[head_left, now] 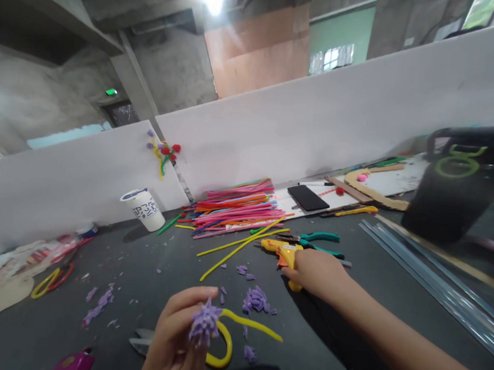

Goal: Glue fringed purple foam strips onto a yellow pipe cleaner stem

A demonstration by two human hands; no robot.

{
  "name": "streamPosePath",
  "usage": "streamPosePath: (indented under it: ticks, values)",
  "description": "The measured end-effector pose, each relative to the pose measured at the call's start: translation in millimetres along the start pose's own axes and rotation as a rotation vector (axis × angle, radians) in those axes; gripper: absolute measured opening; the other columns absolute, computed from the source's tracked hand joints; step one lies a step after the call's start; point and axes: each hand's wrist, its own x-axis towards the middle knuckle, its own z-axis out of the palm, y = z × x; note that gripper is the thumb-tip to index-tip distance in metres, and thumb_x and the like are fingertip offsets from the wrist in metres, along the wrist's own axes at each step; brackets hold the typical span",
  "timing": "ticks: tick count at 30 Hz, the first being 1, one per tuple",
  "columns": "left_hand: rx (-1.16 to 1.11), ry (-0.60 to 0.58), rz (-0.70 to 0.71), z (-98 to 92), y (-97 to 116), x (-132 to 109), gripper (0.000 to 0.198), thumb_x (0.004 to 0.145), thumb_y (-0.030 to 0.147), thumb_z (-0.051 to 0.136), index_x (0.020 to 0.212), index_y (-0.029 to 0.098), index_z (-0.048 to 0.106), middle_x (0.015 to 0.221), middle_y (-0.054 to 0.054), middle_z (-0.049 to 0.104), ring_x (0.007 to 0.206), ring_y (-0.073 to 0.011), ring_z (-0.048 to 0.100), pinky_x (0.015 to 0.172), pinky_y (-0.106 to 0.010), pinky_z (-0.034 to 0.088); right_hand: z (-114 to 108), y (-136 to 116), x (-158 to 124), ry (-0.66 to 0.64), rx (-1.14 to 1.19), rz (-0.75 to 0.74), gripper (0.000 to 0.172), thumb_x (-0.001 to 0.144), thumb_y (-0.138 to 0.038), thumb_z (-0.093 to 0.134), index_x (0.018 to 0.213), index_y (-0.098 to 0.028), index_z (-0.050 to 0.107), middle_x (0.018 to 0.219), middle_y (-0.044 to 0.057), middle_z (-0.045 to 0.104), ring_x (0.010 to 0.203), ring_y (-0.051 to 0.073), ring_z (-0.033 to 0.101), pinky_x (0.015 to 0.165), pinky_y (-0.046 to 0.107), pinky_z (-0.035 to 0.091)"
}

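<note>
My left hand (179, 338), low in the middle, pinches a spiky purple flower (206, 322) made of small pieces. A yellow stem (254, 324) shows just right of the flower. Farther right, my right hand (319, 272) is wrapped round the yellow and orange glue gun (281, 251), whose nozzle points left. Small purple pieces (257, 300) lie in a pile between the hands, with a few more scattered around. Two yellow pipe cleaners (243, 243) cross on the table beyond them.
Bundled pink and orange pipe cleaners (237, 209), a white cup (146, 210) and a phone (308, 198) stand or lie farther back. Green-handled pliers (319, 237) are beside the glue gun. Clear sticks (439, 277) and a dark tumbler (454, 188) are at right; scissors (141, 341) lie left.
</note>
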Motion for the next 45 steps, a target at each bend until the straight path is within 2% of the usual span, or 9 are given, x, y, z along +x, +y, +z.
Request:
streamPosePath:
  ticks: [3, 6, 9, 15, 20, 23, 27, 33, 45]
  values:
    - [-0.076, -0.028, -0.062, 2.1, -3, 9, 0.022, 0.061, 0.013, 0.081, 0.074, 0.027, 0.07, 0.071, 0.003, 0.074, 0.052, -0.0123, 0.059, 0.051, -0.023, 0.045, 0, 5, 7, -0.067, 0.151, 0.023, 0.024, 0.092, -0.032, 0.054, 0.11, -0.016, 0.058, 0.11, 0.006, 0.061, 0.092, 0.018, 0.061, 0.08, 0.039, 0.052]
    - [-0.173, -0.012, -0.204, 6.6, -2, 22, 0.015, 0.065, 0.03, 0.079, 0.068, 0.021, 0.068, 0.059, 0.004, 0.068, 0.043, -0.007, 0.054, 0.04, -0.016, 0.041, 0, 3, 12, -0.085, 0.391, 0.01, 0.023, 0.09, -0.033, 0.056, 0.096, -0.011, 0.062, 0.09, 0.005, 0.065, 0.076, 0.018, 0.064, 0.068, 0.033, 0.053]
    - [-0.281, -0.014, -0.412, 6.1, 0, 36, 0.018, 0.064, 0.028, 0.08, 0.071, 0.016, 0.069, 0.058, 0.002, 0.067, 0.04, -0.0029, 0.051, 0.038, -0.01, 0.038, -2, -5, 9, -0.059, 0.726, -0.044, 0.026, 0.085, -0.037, 0.055, 0.081, -0.011, 0.06, 0.067, 0.003, 0.062, 0.059, 0.016, 0.061, 0.055, 0.028, 0.05]
    - [-0.402, -0.017, -0.643, 2.9, 1, 45, 0.026, 0.055, 0.027, 0.084, 0.069, 0.01, 0.07, 0.053, 0.003, 0.062, 0.035, 0.0021, 0.044, 0.034, -0.005, 0.035, -10, -17, -11, -0.098, 1.294, -0.156, 0.03, 0.067, -0.036, 0.065, 0.088, -0.016, 0.057, 0.078, 0.003, 0.06, 0.064, 0.015, 0.061, 0.063, 0.027, 0.05]
    - [-0.386, -0.104, -0.667, 5.8, -1, 41, 0.02, 0.062, 0.025, 0.08, 0.07, 0.011, 0.068, 0.054, 0.003, 0.062, 0.035, 0.0017, 0.044, 0.033, -0.005, 0.033, -16, -22, -26, -0.245, 1.466, -0.232, 0.021, 0.065, -0.026, 0.062, 0.082, -0.015, 0.058, 0.059, -0.002, 0.052, 0.042, 0.007, 0.04, 0.04, 0.02, 0.033]
    - [-0.342, -0.125, -0.64, 6.0, -4, 41, 0.018, 0.064, 0.025, 0.078, 0.07, 0.012, 0.067, 0.055, 0.003, 0.062, 0.035, 0.0012, 0.044, 0.032, -0.006, 0.032, -18, -28, -37, -0.305, 1.471, -0.293, 0.022, 0.07, -0.035, 0.064, 0.078, -0.014, 0.06, 0.054, -0.004, 0.049, 0.039, 0.005, 0.032, 0.037, 0.019, 0.026]
    - [-0.299, -0.122, -0.618, 4.9, -9, 42, 0.018, 0.068, 0.027, 0.076, 0.072, 0.012, 0.065, 0.056, 0.004, 0.061, 0.036, 0.0005, 0.045, 0.032, -0.007, 0.031, -15, -34, -53, -0.247, 1.285, -0.299, 0.033, 0.071, -0.048, 0.064, 0.075, -0.016, 0.061, 0.052, -0.003, 0.048, 0.042, 0.008, 0.038, 0.04, 0.019, 0.031]
    - [-0.279, -0.129, -0.59, 4.5, -12, 41, 0.018, 0.07, 0.027, 0.074, 0.07, 0.014, 0.062, 0.057, 0.003, 0.063, 0.036, -0.001, 0.048, 0.033, -0.008, 0.034, -12, -40, -63, 0.069, 0.856, -0.499, 0.023, 0.076, -0.042, 0.058, 0.071, -0.02, 0.059, 0.071, 0.005, 0.06, 0.069, 0.021, 0.06, 0.065, 0.031, 0.05]
    - [-0.26, -0.158, -0.613, 6.8, -12, 39, 0.022, 0.069, 0.029, 0.075, 0.067, 0.013, 0.061, 0.056, 0.003, 0.062, 0.037, -0.0014, 0.049, 0.034, -0.008, 0.036, -11, -45, -65, 0.127, 0.735, -0.575, 0.023, 0.079, -0.037, 0.053, 0.065, -0.02, 0.058, 0.063, 0.003, 0.061, 0.058, 0.018, 0.059, 0.056, 0.026, 0.05]
